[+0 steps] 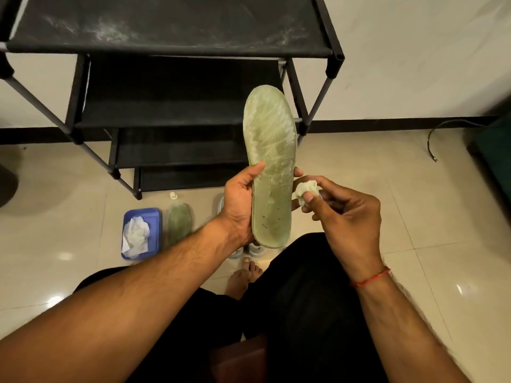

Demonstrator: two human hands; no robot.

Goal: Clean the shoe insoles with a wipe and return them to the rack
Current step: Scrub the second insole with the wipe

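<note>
A long green insole (270, 161), dusted with white marks, stands upright in front of me. My left hand (240, 205) grips its heel half, thumb on the face and fingers behind. My right hand (345, 217) pinches a crumpled white wipe (305, 189) just right of the insole's edge. A second green insole (179, 223) lies on the floor below. The black shoe rack (171, 78) stands behind, its top shelf dusty and its tiers bare.
A blue tray (154, 217) with used wipes sits on the tiled floor left of the lying insole. A small white bottle cap (173, 195) shows near the rack's foot. A pale shoe (255, 248) is partly hidden under the held insole. A cable (431, 139) trails at right.
</note>
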